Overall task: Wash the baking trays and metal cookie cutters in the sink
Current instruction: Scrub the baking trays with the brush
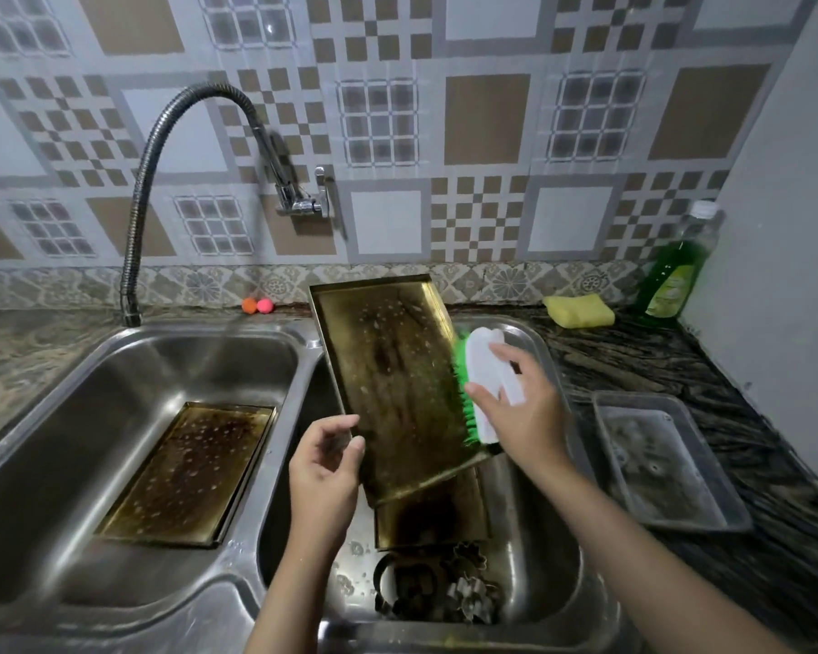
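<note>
Stained brassy metal baking tray (pixel 397 380) stands tilted over the right steel sink basin (pixel 558 582), my left hand (pixel 324 469) pinching its lower edge, my right hand (pixel 523 413) gripping the white green-bristled scrubbing brush (pixel 485 384) against its right rim; scrubbing underway, I judge, next strokes across the centre, metal cookie cutters (pixel 440 587) waiting below my wrists
</note>
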A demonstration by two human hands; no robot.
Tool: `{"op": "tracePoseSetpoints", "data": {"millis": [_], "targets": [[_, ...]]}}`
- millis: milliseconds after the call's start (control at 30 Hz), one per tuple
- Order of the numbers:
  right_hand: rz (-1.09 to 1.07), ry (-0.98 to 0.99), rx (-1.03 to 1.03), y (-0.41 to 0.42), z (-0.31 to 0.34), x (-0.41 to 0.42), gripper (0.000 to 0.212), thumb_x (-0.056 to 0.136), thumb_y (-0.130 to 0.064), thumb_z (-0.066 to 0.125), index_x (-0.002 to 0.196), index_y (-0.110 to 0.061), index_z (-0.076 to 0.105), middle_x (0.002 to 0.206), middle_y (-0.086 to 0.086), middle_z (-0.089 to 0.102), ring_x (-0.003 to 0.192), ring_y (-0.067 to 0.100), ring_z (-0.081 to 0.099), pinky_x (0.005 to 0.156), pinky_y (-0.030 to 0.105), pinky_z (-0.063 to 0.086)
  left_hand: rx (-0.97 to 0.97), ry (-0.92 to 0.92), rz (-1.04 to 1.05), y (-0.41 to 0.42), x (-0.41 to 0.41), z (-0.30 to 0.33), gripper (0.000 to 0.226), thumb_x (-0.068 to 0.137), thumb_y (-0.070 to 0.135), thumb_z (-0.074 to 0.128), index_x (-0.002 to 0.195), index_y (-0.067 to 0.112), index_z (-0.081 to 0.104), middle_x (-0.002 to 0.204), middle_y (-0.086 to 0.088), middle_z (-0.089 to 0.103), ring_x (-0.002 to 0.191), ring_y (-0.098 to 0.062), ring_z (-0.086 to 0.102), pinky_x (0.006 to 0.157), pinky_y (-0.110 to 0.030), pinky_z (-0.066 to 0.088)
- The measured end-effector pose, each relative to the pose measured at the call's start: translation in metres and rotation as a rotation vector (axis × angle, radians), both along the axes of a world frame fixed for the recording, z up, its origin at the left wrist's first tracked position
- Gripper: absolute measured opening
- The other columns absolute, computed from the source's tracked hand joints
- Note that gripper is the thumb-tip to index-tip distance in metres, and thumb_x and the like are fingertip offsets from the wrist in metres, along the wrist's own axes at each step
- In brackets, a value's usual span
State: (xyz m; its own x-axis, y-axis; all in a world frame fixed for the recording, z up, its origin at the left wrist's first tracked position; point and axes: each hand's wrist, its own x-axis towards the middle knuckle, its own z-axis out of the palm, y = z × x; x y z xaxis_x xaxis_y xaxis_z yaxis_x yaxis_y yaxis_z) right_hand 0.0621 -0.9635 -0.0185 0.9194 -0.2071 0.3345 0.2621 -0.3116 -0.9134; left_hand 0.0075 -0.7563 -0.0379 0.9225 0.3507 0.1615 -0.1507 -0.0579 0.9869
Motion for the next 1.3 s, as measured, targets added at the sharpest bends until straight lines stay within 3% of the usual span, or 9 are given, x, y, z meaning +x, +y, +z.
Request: {"op": "tracePoseSetpoints", "data": {"millis": [133, 333, 567, 700, 767, 867, 1067, 1133, 1300], "targets": [[0.017, -0.118, 0.045, -0.029, 0.014, -0.010, 0.035, 0.078, -0.015, 0.077, 0.101, -0.039, 0.067, 0.106, -0.020, 0.067, 0.103, -0.003, 0.062, 0.083, 0.011, 0.049, -0.037, 0.026, 0.023, 0.005, 0.000, -0.007, 0.029, 0.087, -0.007, 0.057, 0.093, 0.021, 0.064, 0.093, -0.005, 0.061, 0.090, -0.017, 0.059, 0.083, -0.033, 0.049], [0.147, 0.082, -0.051, -0.047, -0.001, -0.040, 0.031, 0.076, -0.019, 0.078, 0.099, -0.038, 0.071, 0.092, -0.011, 0.064, 0.082, -0.005, 0.059, 0.071, 0.004, 0.044, -0.225, 0.201, -0.048, 0.015, -0.004, -0.030, 0.027, 0.087, -0.004, 0.059, 0.095, 0.021, 0.067, 0.099, -0.010, 0.063, 0.097, -0.032, 0.058, 0.090, -0.051, 0.047], [0.182, 0.183, -0.015, -0.036, -0.019, -0.052, 0.014, 0.074, -0.026, 0.079, 0.084, -0.034, 0.076, 0.090, -0.017, 0.073, 0.092, 0.000, 0.066, 0.084, 0.022, 0.048, -0.360, 0.313, -0.200, 0.005, -0.019, -0.026, 0.023, 0.089, -0.009, 0.051, 0.098, 0.010, 0.061, 0.093, -0.012, 0.058, 0.076, -0.018, 0.055, 0.056, -0.022, 0.050], [0.109, 0.188, 0.064, -0.026, -0.025, -0.061, 0.027, 0.076, 0.000, 0.076, 0.074, -0.027, 0.073, 0.078, -0.019, 0.071, 0.072, -0.005, 0.061, 0.070, 0.007, 0.045, -0.154, 0.467, -0.239, 0.004, -0.021, -0.017, 0.020, 0.092, 0.001, 0.053, 0.107, 0.011, 0.061, 0.108, -0.007, 0.064, 0.091, -0.019, 0.060, 0.071, -0.031, 0.050], [0.093, 0.200, 0.047, -0.019, -0.030, -0.067, 0.028, 0.077, -0.001, 0.076, 0.074, -0.028, 0.074, 0.078, -0.016, 0.072, 0.076, -0.004, 0.063, 0.072, 0.006, 0.045, 0.086, 0.490, -0.228, 0.001, -0.021, -0.012, 0.019, 0.090, 0.015, 0.060, 0.107, 0.024, 0.061, 0.119, 0.000, 0.060, 0.108, -0.015, 0.056, 0.086, -0.033, 0.049], [0.065, 0.205, -0.004, -0.004, -0.036, -0.082, 0.028, 0.077, -0.005, 0.076, 0.073, -0.033, 0.073, 0.079, -0.010, 0.072, 0.081, 0.001, 0.064, 0.069, 0.005, 0.044, 0.120, 0.380, -0.307, -0.010, -0.023, 0.004, 0.022, 0.087, 0.030, 0.064, 0.108, 0.034, 0.061, 0.122, 0.006, 0.059, 0.118, -0.011, 0.053, 0.102, -0.040, 0.045], [0.029, 0.147, -0.080, 0.022, -0.056, -0.113, 0.050, 0.076, 0.004, 0.069, 0.066, -0.045, 0.066, 0.086, -0.013, 0.061, 0.080, 0.001, 0.062, 0.065, 0.007, 0.046, 0.051, 0.323, -0.605, -0.044, -0.028, 0.027, 0.029, 0.096, 0.032, 0.048, 0.124, 0.035, 0.055, 0.114, 0.006, 0.062, 0.100, -0.005, 0.059, 0.078, -0.020, 0.048], [0.056, 0.129, -0.080, 0.025, -0.056, -0.118, 0.049, 0.073, 0.002, 0.069, 0.069, -0.047, 0.067, 0.084, -0.014, 0.060, 0.076, 0.005, 0.062, 0.063, 0.012, 0.048, 0.047, 0.314, -0.609, -0.046, -0.029, 0.024, 0.029, 0.094, 0.037, 0.047, 0.122, 0.036, 0.056, 0.115, 0.006, 0.063, 0.105, -0.011, 0.060, 0.084, -0.030, 0.052], [0.146, 0.002, -0.006, 0.025, -0.040, -0.120, 0.010, 0.071, -0.030, 0.073, 0.077, -0.028, 0.065, 0.080, -0.010, 0.060, 0.073, 0.011, 0.061, 0.061, 0.024, 0.052, -0.002, 0.261, -0.497, -0.050, -0.031, 0.022, 0.026, 0.096, 0.027, 0.050, 0.121, 0.028, 0.057, 0.121, 0.005, 0.060, 0.111, -0.011, 0.059, 0.093, -0.037, 0.051]]}}
